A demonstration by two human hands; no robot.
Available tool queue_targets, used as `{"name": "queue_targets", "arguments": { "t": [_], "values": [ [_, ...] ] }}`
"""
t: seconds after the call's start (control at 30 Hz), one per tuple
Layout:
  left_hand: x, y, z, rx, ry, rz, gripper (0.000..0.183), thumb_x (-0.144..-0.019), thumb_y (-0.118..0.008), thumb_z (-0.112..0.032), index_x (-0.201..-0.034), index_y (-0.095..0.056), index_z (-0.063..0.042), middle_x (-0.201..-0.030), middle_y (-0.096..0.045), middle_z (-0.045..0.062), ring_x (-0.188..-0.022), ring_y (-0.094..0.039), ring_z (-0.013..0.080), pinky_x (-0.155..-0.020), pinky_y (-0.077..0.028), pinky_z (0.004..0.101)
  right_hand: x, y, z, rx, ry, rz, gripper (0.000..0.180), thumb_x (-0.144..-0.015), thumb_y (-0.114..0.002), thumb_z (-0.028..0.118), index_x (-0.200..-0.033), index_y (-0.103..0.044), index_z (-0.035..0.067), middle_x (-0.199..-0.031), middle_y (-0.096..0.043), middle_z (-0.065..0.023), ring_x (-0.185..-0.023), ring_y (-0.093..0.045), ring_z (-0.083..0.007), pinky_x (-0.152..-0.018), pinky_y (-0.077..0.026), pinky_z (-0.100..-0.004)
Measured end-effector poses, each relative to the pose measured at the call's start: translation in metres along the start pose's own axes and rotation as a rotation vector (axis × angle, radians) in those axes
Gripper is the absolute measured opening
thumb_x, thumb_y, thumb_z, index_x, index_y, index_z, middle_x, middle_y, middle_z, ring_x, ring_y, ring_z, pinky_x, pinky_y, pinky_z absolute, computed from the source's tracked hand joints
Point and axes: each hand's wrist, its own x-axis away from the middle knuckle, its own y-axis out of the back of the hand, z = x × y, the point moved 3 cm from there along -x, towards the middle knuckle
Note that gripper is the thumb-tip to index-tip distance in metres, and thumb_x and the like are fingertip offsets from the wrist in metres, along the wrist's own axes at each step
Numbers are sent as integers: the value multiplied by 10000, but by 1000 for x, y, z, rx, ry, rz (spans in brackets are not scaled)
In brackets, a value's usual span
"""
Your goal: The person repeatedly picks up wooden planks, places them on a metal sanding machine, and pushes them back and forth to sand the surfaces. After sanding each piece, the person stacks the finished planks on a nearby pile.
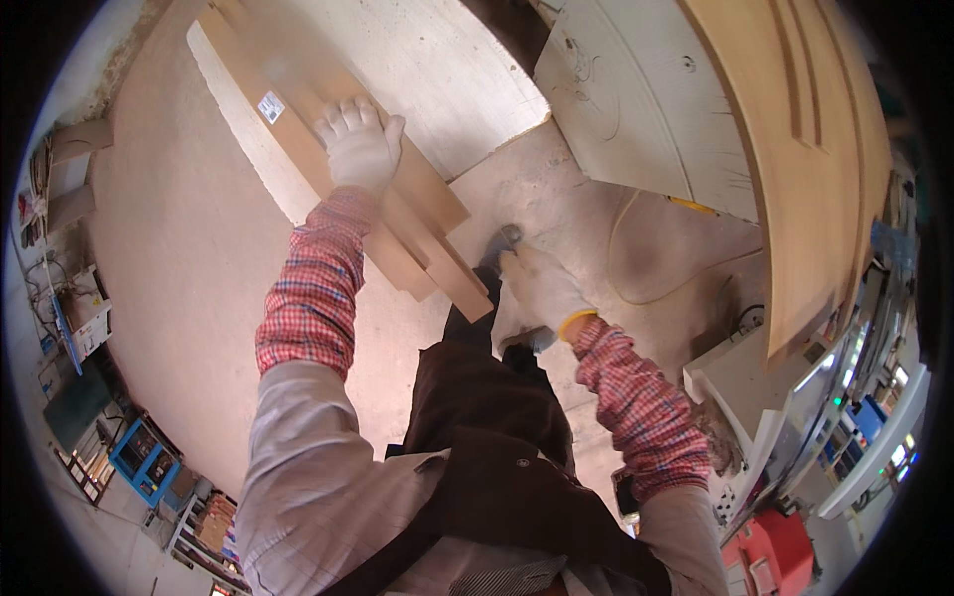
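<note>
My left hand (361,145), in a white work glove, lies palm down with fingers spread on a stack of brown wood-like boards (428,182). Their near ends are uneven, and one narrow strip (466,290) juts out towards me. A white sticker with print (270,107) is stuck on a board to the left of this hand. Under the stack is a pale board surface (462,82) with a chipped edge. My right hand (544,287), also gloved, hangs low beside my leg, apart from the boards. Its fingers are blurred, so whether they hold anything is unclear.
Large wood-coloured panels (812,149) with slots lie at the right on a scuffed pale board (641,97). A thin hose or cable (615,276) curves over the floor. Machinery (835,402) stands at the right, with a red box-shaped object (775,551) lower down.
</note>
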Motion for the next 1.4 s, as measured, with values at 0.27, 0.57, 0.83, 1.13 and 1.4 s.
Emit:
{"name": "queue_targets", "arguments": {
  "t": [0.27, 0.57, 0.83, 1.13, 1.4],
  "values": [
    [-2, -14, 3, 58, -14, -62, 838, -1104, -433, -587, -1609, -369, 79, -1674, -378, 292, -1586, -241, 519, -1292, -135, 658, -46, -17, 38, 117, -159, 113, 271, -1021, -539, 243, -1157, -677, 53, -1146, -684, -244, -1086, -680, -467, -946, -553, -563],
    [1, -12, 3, 77, -28, -67, 806, -1105, -474, -544, -1601, -364, 82, -1649, -395, 289, -1566, -268, 514, -1265, -183, 683, -47, 15, 73, 71, -299, 133, 424, -1061, -491, 367, -1100, -685, -7, -1085, -737, -325, -1063, -706, -518, -955, -557, -586],
    [1, -10, 3, 81, -74, -156, 756, -1088, -537, -495, -1562, -408, 80, -1601, -433, 292, -1504, -337, 523, -1230, -221, 703, -73, -16, 27, 121, -116, 213, 460, -1052, -507, 363, -1131, -714, -40, -1083, -719, -352, -1058, -692, -536, -968, -549, -592],
    [-7, -2, -1, 10, -10, -1, 758, -1094, -507, -487, -1607, -388, 58, -1663, -399, 259, -1580, -268, 476, -1290, -156, 665, -64, -27, -6, -872, -445, -76, 411, -1031, -695, 401, -1164, -715, 13, -895, -717, -65, -740, -646, -151, -665, -524, -326],
    [0, 2, -1, 252, 46, -80, 761, -1069, -534, -499, -1559, -420, 72, -1612, -411, 293, -1564, -265, 493, -1296, -122, 671, -99, -36, 11, -1149, -390, 36, 292, -1043, -703, 282, -1181, -701, 25, -837, -721, -40, -516, -535, -84, -450, -423, -269]
  ]
}}
